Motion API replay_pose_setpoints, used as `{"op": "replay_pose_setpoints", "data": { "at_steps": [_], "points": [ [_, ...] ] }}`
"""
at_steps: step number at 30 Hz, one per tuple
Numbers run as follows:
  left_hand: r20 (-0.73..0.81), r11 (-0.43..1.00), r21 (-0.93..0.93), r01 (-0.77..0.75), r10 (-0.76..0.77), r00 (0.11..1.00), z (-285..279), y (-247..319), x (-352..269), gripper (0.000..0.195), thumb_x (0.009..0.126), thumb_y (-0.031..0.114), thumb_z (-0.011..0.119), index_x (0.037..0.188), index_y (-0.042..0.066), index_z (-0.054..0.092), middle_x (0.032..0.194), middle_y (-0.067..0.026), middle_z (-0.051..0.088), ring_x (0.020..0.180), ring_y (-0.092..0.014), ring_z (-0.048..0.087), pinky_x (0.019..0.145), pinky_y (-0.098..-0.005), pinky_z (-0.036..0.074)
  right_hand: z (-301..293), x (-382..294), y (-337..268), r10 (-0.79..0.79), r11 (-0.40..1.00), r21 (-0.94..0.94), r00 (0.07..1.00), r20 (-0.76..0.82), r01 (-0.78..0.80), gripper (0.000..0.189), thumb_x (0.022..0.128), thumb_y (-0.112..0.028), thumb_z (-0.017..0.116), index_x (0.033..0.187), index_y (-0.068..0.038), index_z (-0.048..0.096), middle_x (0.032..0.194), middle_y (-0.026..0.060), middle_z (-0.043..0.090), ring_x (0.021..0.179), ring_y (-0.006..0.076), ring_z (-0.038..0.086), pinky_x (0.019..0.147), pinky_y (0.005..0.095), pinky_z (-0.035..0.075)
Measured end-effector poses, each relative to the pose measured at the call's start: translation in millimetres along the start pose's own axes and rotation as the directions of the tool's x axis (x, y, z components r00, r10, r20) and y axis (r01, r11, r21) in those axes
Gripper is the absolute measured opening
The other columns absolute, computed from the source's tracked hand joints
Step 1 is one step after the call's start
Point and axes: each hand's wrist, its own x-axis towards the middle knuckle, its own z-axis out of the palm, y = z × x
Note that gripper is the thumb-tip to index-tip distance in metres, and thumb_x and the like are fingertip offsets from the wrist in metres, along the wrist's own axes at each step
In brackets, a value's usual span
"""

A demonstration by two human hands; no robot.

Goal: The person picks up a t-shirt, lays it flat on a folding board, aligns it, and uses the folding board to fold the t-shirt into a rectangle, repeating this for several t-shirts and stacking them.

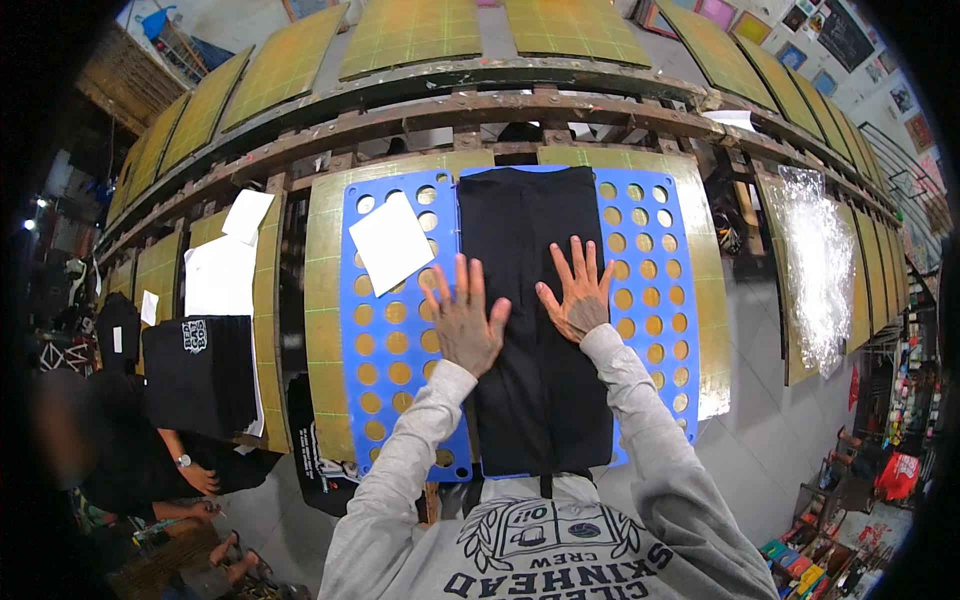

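A black garment, folded into a long strip, lies over the middle of a blue plastic folding board with round holes. My left hand, fingers spread, rests at the garment's left edge and partly over the board's left panel. Flat on the right part of the cloth is my right hand, its fingers apart and its outer fingertip near the right edge. A white card or sheet lies tilted on the left panel, just beyond my left fingertips. Neither hand grips anything.
Yellowish printing pallets on a metal frame support the board. On the left are a stack of black garments and white sheets. Clear plastic bags lie on the right. Another person's hand with a watch is at lower left.
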Motion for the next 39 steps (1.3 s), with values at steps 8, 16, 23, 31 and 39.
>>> {"op": "replay_pose_setpoints", "data": {
  "at_steps": [8, 16, 23, 31, 39],
  "points": [
    [0.164, 0.992, -0.104, -0.075, 0.092, 0.982, 14, 40, -43, 0.1, 0.092, 0.068, 0.057, 0.161, 0.004, 0.022, 0.168, -0.0209, 0.012, 0.155, -0.048, 0.003, 0.124, -0.0622, 0.006, 31, 108, -8, -0.126, 0.989, 0.075, 0.992, 0.013, 0.124, 0.07, 0.102, -0.058, 0.045, 0.161, -0.024, 0.031, 0.169, 0.013, 0.02, 0.157, 0.0378, 0.014, 0.124, 0.0611, 0.01],
    [0.314, 0.962, -0.233, -0.142, 0.213, 0.925, -22, 51, -86, 0.103, 0.088, 0.076, 0.056, 0.162, 0.011, 0.026, 0.169, -0.0183, 0.011, 0.155, -0.046, 0.001, 0.123, -0.0644, 0.004, 46, 126, -22, -0.171, 0.98, -0.092, 0.984, 0.059, 0.176, 0.074, 0.102, -0.066, 0.036, 0.165, -0.03, 0.019, 0.173, 0.0061, 0.011, 0.159, 0.0327, 0.007, 0.125, 0.0609, 0.004],
    [0.382, 0.893, -0.326, -0.309, 0.424, 0.822, -10, 33, -132, 0.111, 0.079, 0.09, 0.052, 0.163, 0.023, 0.024, 0.17, -0.0159, 0.006, 0.156, -0.043, -0.002, 0.123, -0.0667, 0.006, 42, 129, -25, -0.167, 0.984, -0.056, 0.985, 0.048, 0.17, 0.078, 0.1, -0.069, 0.036, 0.165, -0.028, 0.019, 0.172, 0.0085, 0.012, 0.159, 0.0333, 0.007, 0.125, 0.0625, 0.004],
    [0.426, 0.852, -0.352, -0.387, 0.514, 0.744, -23, 36, -177, 0.105, 0.087, 0.086, 0.044, 0.162, 0.016, 0.025, 0.17, -0.0152, 0.011, 0.157, -0.041, 0.0, 0.124, -0.0631, 0.007, 45, 126, -9, -0.23, 0.97, -0.072, 0.972, 0.047, 0.233, 0.082, 0.099, -0.073, 0.03, 0.165, -0.026, 0.017, 0.172, 0.0082, 0.012, 0.159, 0.0313, 0.007, 0.126, 0.0586, 0.004],
    [0.211, 0.783, -0.504, -0.365, 0.522, 0.827, -44, 23, -148, 0.081, 0.1, 0.064, 0.042, 0.16, 0.009, 0.033, 0.168, -0.0164, 0.021, 0.156, -0.042, 0.013, 0.124, -0.0583, 0.015, -5, 84, -23, -0.285, 0.928, 0.206, 0.947, -0.152, 0.312, 0.082, 0.098, -0.059, 0.052, 0.163, -0.019, 0.024, 0.17, 0.0158, 0.017, 0.157, 0.039, 0.013, 0.124, 0.0625, 0.007]
  ]
}}
